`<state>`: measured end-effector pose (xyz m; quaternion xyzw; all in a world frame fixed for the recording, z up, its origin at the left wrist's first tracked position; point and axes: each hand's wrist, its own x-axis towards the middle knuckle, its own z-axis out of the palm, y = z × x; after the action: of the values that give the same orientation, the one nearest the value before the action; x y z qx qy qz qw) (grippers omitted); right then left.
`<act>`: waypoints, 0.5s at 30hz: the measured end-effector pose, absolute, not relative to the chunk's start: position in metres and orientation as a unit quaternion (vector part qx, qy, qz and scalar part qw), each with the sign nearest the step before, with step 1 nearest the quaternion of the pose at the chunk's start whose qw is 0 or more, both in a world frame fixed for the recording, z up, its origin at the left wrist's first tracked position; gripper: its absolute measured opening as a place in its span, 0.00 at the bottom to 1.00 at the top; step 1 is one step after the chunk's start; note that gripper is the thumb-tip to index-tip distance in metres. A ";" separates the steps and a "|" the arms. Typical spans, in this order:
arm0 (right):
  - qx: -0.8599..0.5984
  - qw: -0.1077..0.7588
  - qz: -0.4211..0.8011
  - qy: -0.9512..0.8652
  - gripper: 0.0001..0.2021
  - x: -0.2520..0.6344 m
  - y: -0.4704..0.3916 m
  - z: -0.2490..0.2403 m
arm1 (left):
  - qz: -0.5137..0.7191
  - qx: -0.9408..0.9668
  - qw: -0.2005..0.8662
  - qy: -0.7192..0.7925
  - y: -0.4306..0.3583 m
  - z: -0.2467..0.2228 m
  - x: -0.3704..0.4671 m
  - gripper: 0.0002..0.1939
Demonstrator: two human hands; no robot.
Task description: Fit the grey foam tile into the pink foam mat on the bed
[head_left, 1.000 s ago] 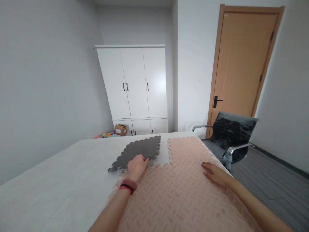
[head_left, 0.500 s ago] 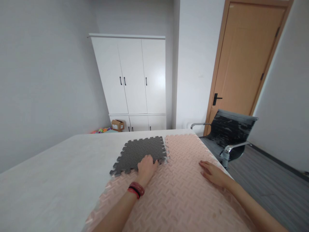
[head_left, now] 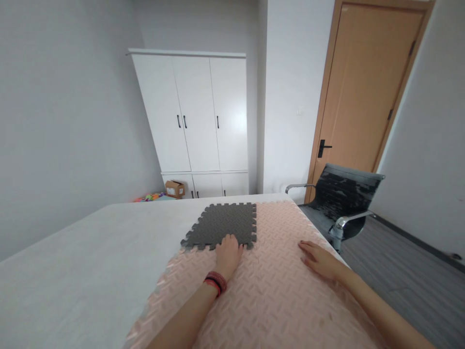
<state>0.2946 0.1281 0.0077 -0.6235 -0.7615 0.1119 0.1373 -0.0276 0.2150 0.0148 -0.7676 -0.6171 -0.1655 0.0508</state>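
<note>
White-topped table, grey-walled room. Clock read from the tile, 12 o'clock straight ahead.

Dark grey foam tile: flat near the table's far edge, toothed on its visible sides, raised ridges on top. Pink foam mat, diamond-ridged, adjoins it at 3 and 6 o'clock. Whether the teeth are locked or merely lying on the pink: cannot tell. Seams within the pink faint; near end cut off by the frame.

Left hand at 6 o'clock, bent fingers over the tile's near edge, hiding several teeth; pinching or just pressing, cannot tell. Red and black bands on that wrist. Right hand at 4 o'clock, fingers loosely extended, palm down on the pink, grasping nothing. Both forearms cut off below.

Further out: cardboard box and colourful items at 10 o'clock, part-hidden by the table. White cabinet at 12, 3 tall doors, base blocked by the table. Wooden door at 2. Black chair, worn back, at 3, partly in front of it.
</note>
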 end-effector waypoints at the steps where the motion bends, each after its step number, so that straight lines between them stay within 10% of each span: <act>1: -0.623 0.136 0.111 -0.762 0.30 0.295 0.129 0.007 | -0.162 -0.765 0.056 -0.621 0.216 0.014 -0.026 0.16; 15: -0.624 0.115 0.097 -0.767 0.27 0.285 0.135 0.020 | -0.128 -0.751 0.101 -0.640 0.209 0.026 -0.013 0.16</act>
<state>0.2852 0.1346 0.0196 -0.6239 -0.7669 0.0969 0.1151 -0.0133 0.2089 0.0258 -0.7505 -0.6404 -0.1283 0.1007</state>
